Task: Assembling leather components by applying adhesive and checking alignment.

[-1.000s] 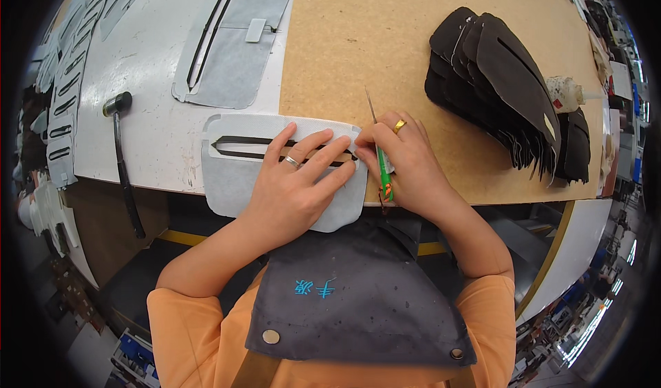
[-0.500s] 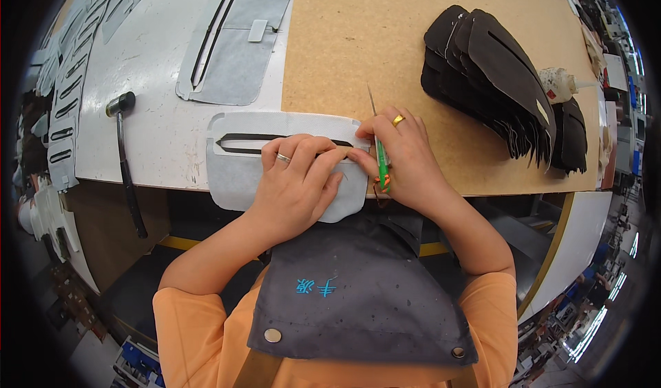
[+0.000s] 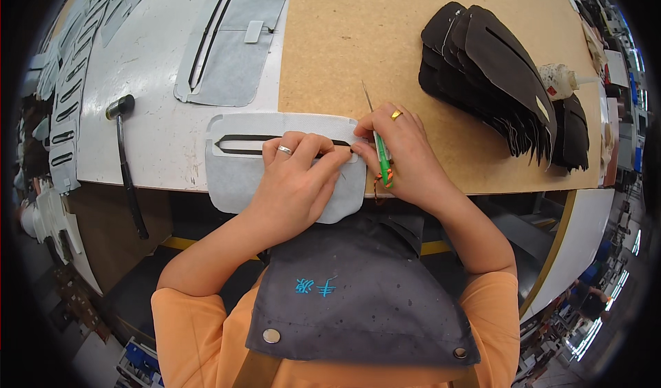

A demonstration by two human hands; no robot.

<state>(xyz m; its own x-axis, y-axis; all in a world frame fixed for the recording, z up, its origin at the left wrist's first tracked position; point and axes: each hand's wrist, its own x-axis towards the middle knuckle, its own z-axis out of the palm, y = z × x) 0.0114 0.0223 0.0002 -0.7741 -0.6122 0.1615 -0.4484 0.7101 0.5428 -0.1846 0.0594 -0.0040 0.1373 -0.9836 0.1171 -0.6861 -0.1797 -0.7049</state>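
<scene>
A light grey panel (image 3: 286, 185) with rounded corners lies partly over the table's near edge, its long slot framed by black strips (image 3: 242, 138). My left hand (image 3: 296, 171) rests on it with bent fingers, the index fingertip and thumb closed at the slot's right end. My right hand (image 3: 399, 150) is beside it at the panel's right edge, thumb and forefinger close to the left fingertips. Tucked in that hand is a pointed tool with a green handle (image 3: 381, 155), an orange cord and a thin metal tip aimed away from me. What the fingertips pinch is partly hidden.
Farther off lies a similar grey panel (image 3: 241, 64). A black-handled hammer (image 3: 126, 161) lies at left, its handle overhanging the table edge. Stacked dark panels (image 3: 482, 78) and a white bottle (image 3: 559, 83) stand at right on the brown board (image 3: 351, 37). More slotted pieces (image 3: 67, 106) line the far left.
My right thumb has shifted up slightly near the slot's end, and the tool's tip has swung a little left. The left hand stays nearly in place on the panel.
</scene>
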